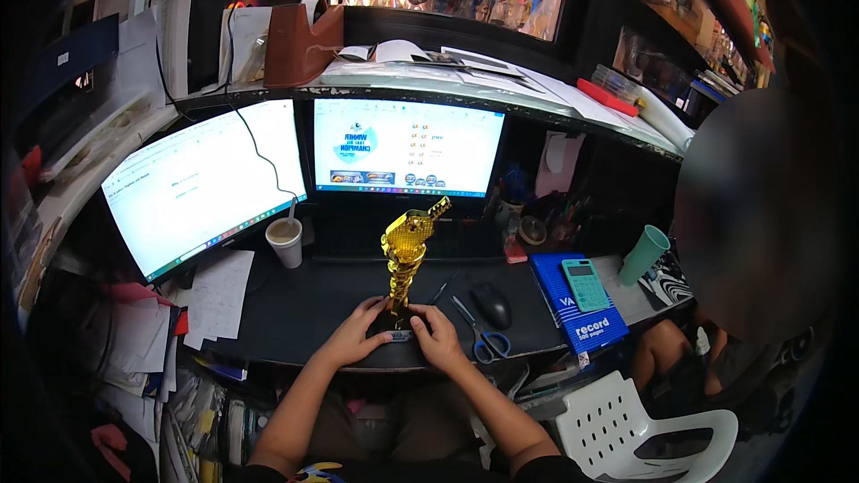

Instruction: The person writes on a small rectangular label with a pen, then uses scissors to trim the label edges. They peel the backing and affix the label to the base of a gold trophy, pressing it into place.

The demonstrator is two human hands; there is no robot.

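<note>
A shiny gold trophy (405, 258) stands on the black desk (288, 322) before me, its patterned top ending in a narrow prong at the upper right. Around its dark base, my left hand (359, 335) holds one side and my right hand (436, 339) the other. Between my thumbs shows a small plate with writing (400, 335) on the front of the base. Scissors (482, 335) with blue and black handles lie just right of my right hand. Beyond them is a black computer mouse (490, 304).
Two lit monitors (409, 147) stand behind a dark keyboard (349, 238). At left are a white cup (287, 251) and papers (221, 295). A blue record book (570, 322), calculator (585, 285) and green tumbler (644, 256) sit right. A white plastic chair (604, 416) and a person (671, 355) are beside me.
</note>
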